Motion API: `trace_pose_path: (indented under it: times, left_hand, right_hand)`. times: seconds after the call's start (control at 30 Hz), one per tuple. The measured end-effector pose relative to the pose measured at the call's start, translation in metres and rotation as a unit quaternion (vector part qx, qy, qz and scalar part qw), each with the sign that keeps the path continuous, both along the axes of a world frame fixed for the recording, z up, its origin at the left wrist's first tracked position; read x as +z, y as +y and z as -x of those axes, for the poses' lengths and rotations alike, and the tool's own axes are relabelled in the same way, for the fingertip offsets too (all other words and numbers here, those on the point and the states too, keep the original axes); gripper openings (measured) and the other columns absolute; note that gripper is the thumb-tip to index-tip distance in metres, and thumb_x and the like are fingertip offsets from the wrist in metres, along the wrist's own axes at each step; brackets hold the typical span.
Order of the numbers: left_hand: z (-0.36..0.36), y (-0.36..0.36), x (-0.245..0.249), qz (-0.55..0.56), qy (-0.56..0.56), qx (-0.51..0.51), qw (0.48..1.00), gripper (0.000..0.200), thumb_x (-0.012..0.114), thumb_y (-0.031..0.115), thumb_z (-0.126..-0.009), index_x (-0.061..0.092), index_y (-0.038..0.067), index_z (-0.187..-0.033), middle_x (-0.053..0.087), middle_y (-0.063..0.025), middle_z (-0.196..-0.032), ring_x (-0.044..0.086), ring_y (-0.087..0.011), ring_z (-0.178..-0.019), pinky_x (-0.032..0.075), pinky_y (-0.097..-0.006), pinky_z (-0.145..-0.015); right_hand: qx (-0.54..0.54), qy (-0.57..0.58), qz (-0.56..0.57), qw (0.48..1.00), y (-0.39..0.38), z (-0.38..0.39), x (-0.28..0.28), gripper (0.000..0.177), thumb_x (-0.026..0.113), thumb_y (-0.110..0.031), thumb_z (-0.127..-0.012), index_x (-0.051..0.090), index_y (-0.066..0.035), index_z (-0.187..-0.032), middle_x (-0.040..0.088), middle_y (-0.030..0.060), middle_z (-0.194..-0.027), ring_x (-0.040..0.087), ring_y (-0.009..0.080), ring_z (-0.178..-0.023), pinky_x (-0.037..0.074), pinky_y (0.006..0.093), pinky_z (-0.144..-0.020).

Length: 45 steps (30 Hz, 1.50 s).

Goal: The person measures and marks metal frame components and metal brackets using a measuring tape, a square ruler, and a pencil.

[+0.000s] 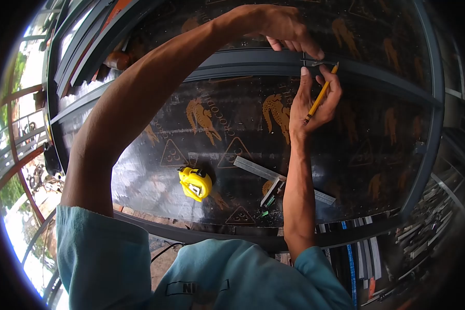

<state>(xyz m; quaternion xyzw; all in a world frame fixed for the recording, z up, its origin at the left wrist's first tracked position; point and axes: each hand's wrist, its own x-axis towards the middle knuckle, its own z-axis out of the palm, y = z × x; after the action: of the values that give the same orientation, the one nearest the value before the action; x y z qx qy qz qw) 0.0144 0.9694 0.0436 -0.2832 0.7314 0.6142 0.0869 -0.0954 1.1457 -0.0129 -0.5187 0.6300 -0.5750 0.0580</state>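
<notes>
A yellow pencil [323,95] is tucked between the fingers of my right hand [313,111], its tip pointing up and away. The thumb and index finger of that hand are at a small thin metal piece [311,63] over the dark grey metal bar [232,61]. My left hand [284,26] reaches over the bar from the far side with its fingers curled down, and its index fingertip is at the same small piece. What else the left fingers grip is hidden.
A yellow tape measure [196,184] and a metal try square [258,169] lie on the black printed board [181,139]. Green scraps [267,201] lie by the square. A dark metal frame [435,88] borders the board. Metal lengths [367,248] are stacked below right.
</notes>
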Motion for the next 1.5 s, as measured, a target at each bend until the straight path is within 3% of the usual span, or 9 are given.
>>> trace_pose_path:
  times: [0.03, 0.07, 0.13, 0.2, 0.4, 0.83, 1.03, 1.27, 1.5]
  left_hand:
    - [0.000, 0.001, 0.001, 0.002, 0.001, 0.011, 1.000, 0.061, 0.069, 0.050, -0.077, 0.057, 0.016, -0.127, 0.061, -0.0212, -0.115, 0.062, -0.0284, -0.099, 0.053, -0.0366, -0.082]
    - [-0.001, 0.002, 0.002, 0.180, 0.051, -0.091, 0.978, 0.056, 0.067, 0.051, -0.078, 0.062, 0.012, -0.118, 0.065, -0.0176, -0.104, 0.062, -0.0258, -0.089, 0.052, -0.0348, -0.078]
    - [0.000, 0.012, 0.011, 0.350, 0.097, -0.184, 0.913, 0.052, 0.065, 0.051, -0.079, 0.067, 0.009, -0.110, 0.068, -0.0140, -0.094, 0.062, -0.0232, -0.080, 0.051, -0.0330, -0.074]
    - [0.004, 0.027, 0.022, 0.085, -0.072, 0.115, 0.987, 0.055, 0.068, 0.056, -0.072, 0.071, 0.012, -0.103, 0.067, -0.0090, -0.097, 0.061, -0.0227, -0.095, 0.052, -0.0324, -0.072]
    - [0.001, 0.033, 0.032, 0.112, -0.070, 0.121, 0.984, 0.068, 0.067, 0.064, -0.067, 0.069, 0.008, -0.105, 0.066, -0.0143, -0.097, 0.062, -0.0272, -0.096, 0.054, -0.0378, -0.076]
    - [0.003, 0.026, 0.030, 0.136, -0.074, 0.076, 0.985, 0.057, 0.064, 0.056, -0.074, 0.070, 0.008, -0.105, 0.068, -0.0124, -0.096, 0.064, -0.0236, -0.091, 0.056, -0.0359, -0.074]
    - [0.006, 0.022, 0.028, 0.130, -0.079, 0.044, 0.987, 0.048, 0.063, 0.046, -0.080, 0.070, 0.003, -0.102, 0.069, -0.0117, -0.088, 0.066, -0.0225, -0.079, 0.056, -0.0327, -0.068]
    - [0.003, 0.017, 0.020, 0.122, -0.036, 0.040, 0.991, 0.043, 0.065, 0.046, -0.081, 0.071, 0.006, -0.096, 0.069, -0.0114, -0.086, 0.067, -0.0194, -0.074, 0.057, -0.0312, -0.064]
    - [0.002, 0.017, 0.021, 0.146, -0.032, 0.030, 0.988, 0.041, 0.061, 0.045, -0.084, 0.070, 0.010, -0.103, 0.069, -0.0090, -0.095, 0.067, -0.0199, -0.077, 0.057, -0.0304, -0.065]
  right_hand:
    - [-0.003, 0.009, 0.001, 1.000, -0.002, 0.001, 0.000, 0.036, 0.073, -0.004, -0.078, 0.052, -0.002, -0.108, 0.061, 0.0114, -0.102, 0.060, 0.0228, -0.091, 0.050, 0.0345, -0.080]
    - [-0.007, 0.022, 0.014, 1.000, -0.004, 0.001, -0.001, 0.034, 0.073, -0.005, -0.079, 0.053, -0.002, -0.106, 0.061, 0.0107, -0.100, 0.061, 0.0211, -0.088, 0.051, 0.0333, -0.078]
    - [0.005, 0.031, 0.013, 0.999, -0.005, 0.002, -0.001, 0.033, 0.073, -0.005, -0.079, 0.053, -0.002, -0.105, 0.061, 0.0109, -0.100, 0.061, 0.0209, -0.088, 0.051, 0.0331, -0.077]
    - [0.016, 0.050, 0.007, 0.999, -0.005, 0.001, 0.003, 0.031, 0.071, -0.004, -0.081, 0.052, -0.001, -0.105, 0.061, 0.0127, -0.099, 0.063, 0.0210, -0.088, 0.053, 0.0324, -0.077]
    - [0.019, 0.048, 0.011, 0.999, -0.007, -0.002, 0.005, 0.028, 0.069, -0.004, -0.082, 0.051, 0.002, -0.103, 0.059, 0.0115, -0.098, 0.063, 0.0200, -0.087, 0.055, 0.0322, -0.080]
    - [0.004, 0.033, -0.004, 0.999, -0.003, 0.004, -0.002, 0.030, 0.071, -0.003, -0.080, 0.055, -0.002, -0.105, 0.061, 0.0120, -0.098, 0.063, 0.0242, -0.089, 0.052, 0.0339, -0.076]
    - [0.010, -0.113, -0.034, 0.993, 0.027, 0.013, 0.007, 0.021, 0.061, -0.008, -0.089, 0.058, 0.000, -0.108, 0.061, 0.0121, -0.097, 0.061, 0.0239, -0.088, 0.050, 0.0337, -0.074]
    - [0.158, -0.055, -0.030, 0.985, 0.038, 0.003, 0.019, 0.023, 0.060, -0.007, -0.086, 0.057, 0.000, -0.108, 0.053, 0.0109, -0.082, 0.052, 0.0216, -0.072, 0.044, 0.0342, -0.062]
    - [0.133, -0.010, -0.082, 0.988, 0.014, -0.013, 0.022, 0.016, 0.057, -0.006, -0.085, 0.054, -0.003, -0.101, 0.045, 0.0114, -0.081, 0.050, 0.0237, -0.072, 0.045, 0.0354, -0.064]
